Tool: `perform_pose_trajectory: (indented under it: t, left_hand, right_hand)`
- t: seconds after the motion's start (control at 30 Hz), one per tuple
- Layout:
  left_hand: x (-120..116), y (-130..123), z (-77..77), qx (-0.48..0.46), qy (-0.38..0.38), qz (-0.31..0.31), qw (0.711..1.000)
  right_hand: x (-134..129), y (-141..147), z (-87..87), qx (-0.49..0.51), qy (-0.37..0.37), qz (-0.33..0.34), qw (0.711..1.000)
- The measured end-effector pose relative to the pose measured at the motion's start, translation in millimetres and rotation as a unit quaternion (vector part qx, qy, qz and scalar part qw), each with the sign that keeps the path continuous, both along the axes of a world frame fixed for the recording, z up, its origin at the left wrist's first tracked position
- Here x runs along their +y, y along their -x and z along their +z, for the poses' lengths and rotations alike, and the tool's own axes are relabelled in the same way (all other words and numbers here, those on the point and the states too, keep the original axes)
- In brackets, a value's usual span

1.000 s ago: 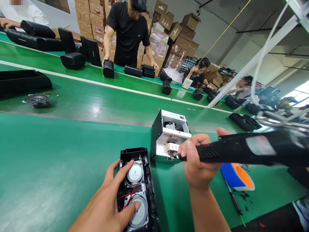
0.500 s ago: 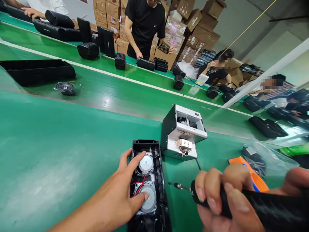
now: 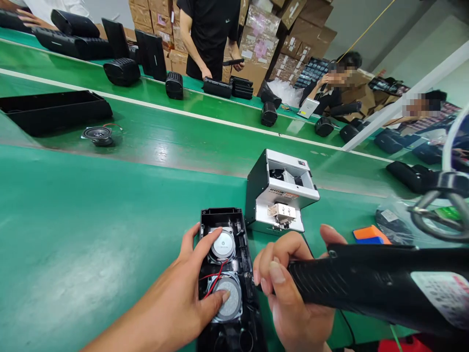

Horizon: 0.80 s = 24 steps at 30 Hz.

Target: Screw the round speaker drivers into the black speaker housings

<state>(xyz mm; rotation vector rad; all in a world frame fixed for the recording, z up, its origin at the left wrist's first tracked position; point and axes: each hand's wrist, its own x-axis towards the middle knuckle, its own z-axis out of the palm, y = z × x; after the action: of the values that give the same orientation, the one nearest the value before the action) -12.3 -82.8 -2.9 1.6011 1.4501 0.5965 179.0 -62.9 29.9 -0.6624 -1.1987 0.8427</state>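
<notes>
A black speaker housing (image 3: 222,213) lies with its hollow side up on the green bench. Two round speaker drivers sit inside it, an upper driver (image 3: 223,245) and a lower driver (image 3: 233,288), with red wires between them. My left hand (image 3: 186,286) grips the housing's left side, index finger on the upper driver and thumb on the lower one. Wrapped round the front of a black electric screwdriver (image 3: 348,276) is my right hand (image 3: 293,288), close to the housing's right wall. My fingers hide most of the bit, so its contact with a screw cannot be made out.
Behind the housing stands a white-and-black screw feeder (image 3: 286,193). A loose driver (image 3: 98,135) and an open black case (image 3: 54,111) lie at the left. An orange-and-blue object (image 3: 372,234) is at the right. Across the green line, co-workers handle black speakers; one person (image 3: 210,36) stands.
My right hand has brought the screwdriver left, its front now beside the housing's right wall. My left hand stays on the drivers. Across the line, the standing person's held black part has turned edge-on.
</notes>
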Motion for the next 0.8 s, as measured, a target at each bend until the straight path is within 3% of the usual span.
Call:
perform_pose_trajectory:
  t: [0.27,0.57,0.8]
  left_hand:
    - [-2,0,1.1,0.000,0.015,-0.009,1.000]
    - [-2,0,-3.7,0.001,0.004,-0.015,1.000]
    - [-5,-4,-1.6,0.008,-0.027,0.016,0.999]
  right_hand:
    - [1,-3,-9.9,-0.017,0.019,0.015,1.000]
    - [15,-19,-17.2,0.019,0.023,0.169,0.985]
    - [18,-16,-24.0,0.018,0.006,0.179,0.984]
